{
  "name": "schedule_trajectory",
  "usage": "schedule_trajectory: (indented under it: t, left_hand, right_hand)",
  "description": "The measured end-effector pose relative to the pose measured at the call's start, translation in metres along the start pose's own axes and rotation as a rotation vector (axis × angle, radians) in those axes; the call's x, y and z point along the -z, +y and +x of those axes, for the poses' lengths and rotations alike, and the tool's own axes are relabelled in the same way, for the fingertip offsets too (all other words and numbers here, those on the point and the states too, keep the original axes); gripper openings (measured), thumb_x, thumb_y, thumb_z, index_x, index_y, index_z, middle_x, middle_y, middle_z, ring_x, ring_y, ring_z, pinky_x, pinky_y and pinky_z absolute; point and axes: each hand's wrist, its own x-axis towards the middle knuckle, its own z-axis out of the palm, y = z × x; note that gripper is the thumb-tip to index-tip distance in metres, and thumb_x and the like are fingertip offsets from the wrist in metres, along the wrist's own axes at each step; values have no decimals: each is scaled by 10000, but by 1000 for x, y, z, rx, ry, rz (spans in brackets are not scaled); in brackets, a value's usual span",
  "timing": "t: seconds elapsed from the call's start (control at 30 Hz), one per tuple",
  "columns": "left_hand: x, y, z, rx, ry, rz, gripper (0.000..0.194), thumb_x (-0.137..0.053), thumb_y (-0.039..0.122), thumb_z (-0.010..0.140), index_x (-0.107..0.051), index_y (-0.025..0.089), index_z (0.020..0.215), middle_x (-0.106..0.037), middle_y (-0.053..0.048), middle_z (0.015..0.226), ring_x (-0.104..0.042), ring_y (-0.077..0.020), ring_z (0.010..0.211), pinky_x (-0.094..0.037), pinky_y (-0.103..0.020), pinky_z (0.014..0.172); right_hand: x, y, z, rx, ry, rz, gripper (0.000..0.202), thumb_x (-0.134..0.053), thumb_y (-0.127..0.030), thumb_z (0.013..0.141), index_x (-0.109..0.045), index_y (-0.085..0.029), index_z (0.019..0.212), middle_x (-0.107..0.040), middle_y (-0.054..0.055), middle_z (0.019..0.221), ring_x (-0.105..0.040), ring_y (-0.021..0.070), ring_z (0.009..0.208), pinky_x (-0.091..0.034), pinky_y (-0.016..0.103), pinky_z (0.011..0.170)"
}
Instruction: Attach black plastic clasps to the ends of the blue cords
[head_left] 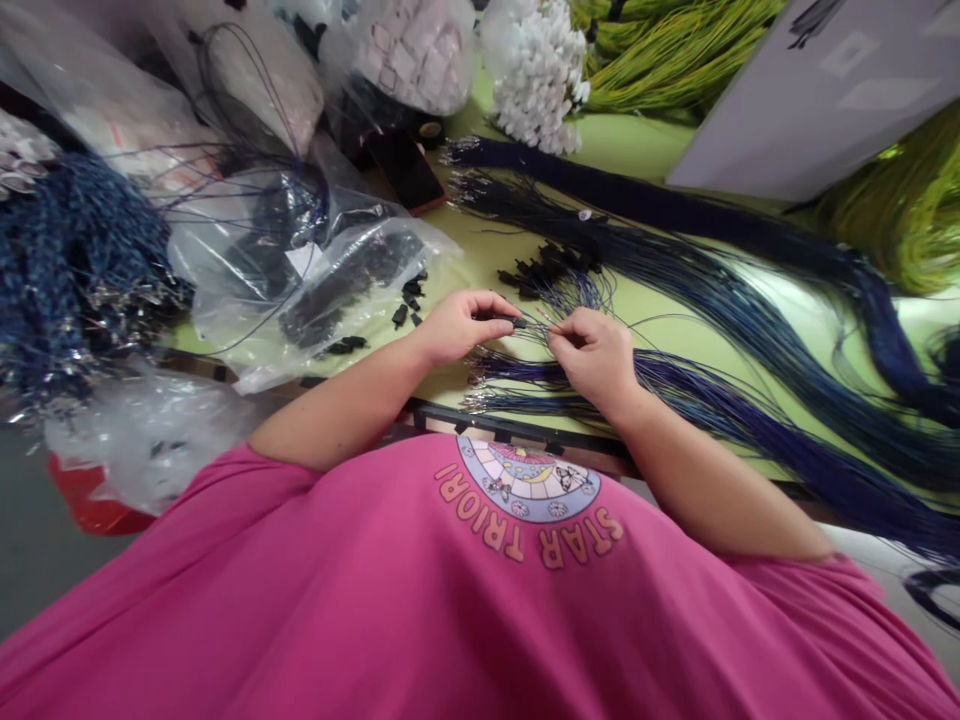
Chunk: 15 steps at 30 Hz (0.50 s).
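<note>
Black connector point(517, 323), one: above the counter point(637, 145), between the hands; long axis roughly left-right, one end towards the right.
Left hand point(463, 325): fingers closed on the connector.
Right hand point(596, 355): fingers pinched narrow on a thin wire point(541, 326).
Apparently done: wired connectors point(551, 268), piled just beyond.
Apparently left: loose connectors point(405, 312), left; wire bundles point(525, 402), near side.
Joint between connector and wire: cannot tell.
</note>
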Motion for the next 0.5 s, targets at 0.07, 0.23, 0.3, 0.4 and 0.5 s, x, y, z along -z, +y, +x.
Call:
schedule_trajectory:
  t: [0.07, 0.23, 0.3, 0.4, 0.5]
  left_hand:
    - [0, 1, 0, 1, -1, 4, 305, -733, 320, 700, -733, 143, 949, -683, -25, 796, -530, -88, 660, -418, -251, 674]
    - [0, 3, -1, 13, 1, 10, 304, -722, 306, 702, -732, 139, 956, -654, -7, 728, -489, -75, 614, -399, -241, 640]
    - [0, 4, -1, 9, 1, 11, 306, -722, 307, 697, -732, 138, 952, -667, -15, 754, -502, -80, 629, -406, -243, 649]
    - [-1, 5, -1, 4, -2, 7, 309, -725, 315, 693, -729, 138, 947, -686, -27, 804, -526, -87, 658, -423, -248, 671]
    - [-1, 6, -1, 13, 5, 11, 297, -719, 303, 702, -726, 137, 949, -673, -16, 759, -502, -77, 619, -421, -243, 648]
  right_hand:
    - [-1, 0, 0, 6, 10, 4, 173, -550, -143, 736, -546, -194, 570, -560, -14, 585, -522, 122, 583, -402, 258, 595]
    - [-1, 2, -1, -10, 19, -10, 166, -550, -138, 731, -554, -194, 575, -565, -15, 590, -525, 121, 587, -406, 260, 599]
    - [-1, 2, -2, -1, 26, -16, 164, -551, -129, 726, -558, -193, 575, -568, -15, 588, -527, 121, 586, -406, 260, 599]
    - [-1, 2, -2, 16, 19, -16, 169, -550, -130, 732, -567, -194, 576, -580, -12, 595, -533, 122, 588, -408, 263, 601]
    - [-2, 2, -2, 17, 5, -19, 165, -545, -123, 731, -578, -197, 588, -596, -9, 610, -540, 125, 593, -411, 266, 605]
